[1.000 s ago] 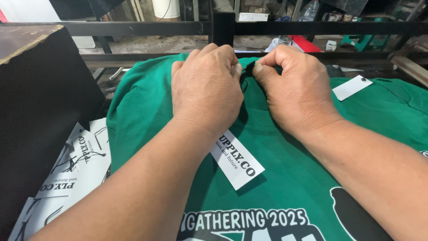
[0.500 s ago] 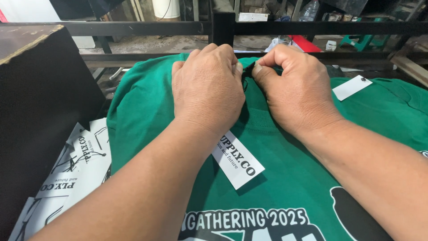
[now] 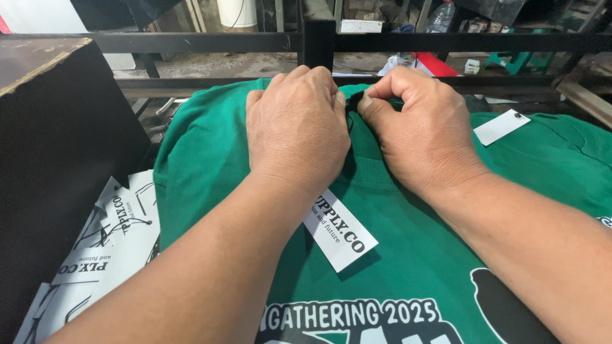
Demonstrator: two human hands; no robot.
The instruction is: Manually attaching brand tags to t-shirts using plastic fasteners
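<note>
Here, nearest the camera, a green T-shirt [image 3: 408, 267] lies flat with a white print across its chest, and a white card tag [image 3: 340, 230] rests on the fabric just below the left wrist. Further up, at the shirt's collar, the left hand [image 3: 298, 130] and the right hand [image 3: 421, 130] meet knuckle to knuckle. The right thumb and forefinger are pressed together on something small and dark [image 3: 354, 100] at the neckline; it is probably the tag's string or pin, though it is too small to tell. The left hand is curled shut over the same spot, and what its fingertips pinch is hidden under the knuckles.

To do this well, I judge that the left hand should keep the collar flat and taut while the right works the dark piece through, with small moves so the knit does not snag.

Counted: two hands, one card tag on this shirt, a second white tag [image 3: 501, 127] to the right on more green cloth, and a loose heap of white tags [image 3: 108, 255] at the left beside a dark box [image 3: 57, 146]. Beyond runs a black metal rail [image 3: 446, 42].
</note>
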